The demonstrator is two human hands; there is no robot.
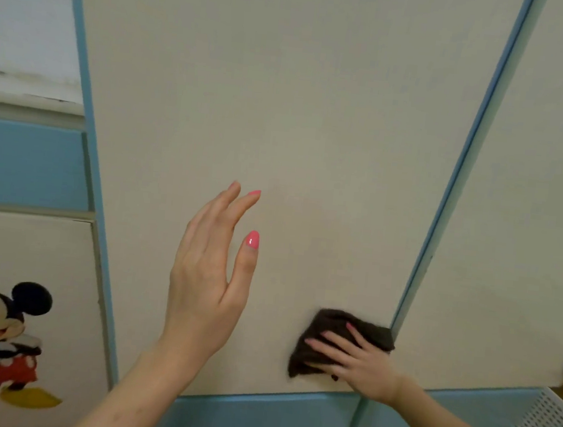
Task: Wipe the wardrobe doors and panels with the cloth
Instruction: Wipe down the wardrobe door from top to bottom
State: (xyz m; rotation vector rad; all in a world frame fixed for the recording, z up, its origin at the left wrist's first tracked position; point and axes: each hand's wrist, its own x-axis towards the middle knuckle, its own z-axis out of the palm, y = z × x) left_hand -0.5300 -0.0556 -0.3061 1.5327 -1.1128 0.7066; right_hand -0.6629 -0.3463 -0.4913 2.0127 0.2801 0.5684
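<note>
The cloth (340,339) lies flat on the door (283,110), pinned under the spread fingers of the right hand (352,361) near the door's lower right corner. The left hand (209,275) hovers open, holding nothing. The bunched cloth could slip from under the fingers, or catch on the blue edge (447,195). The basket (542,421) beyond the right arm is cut off.
</note>
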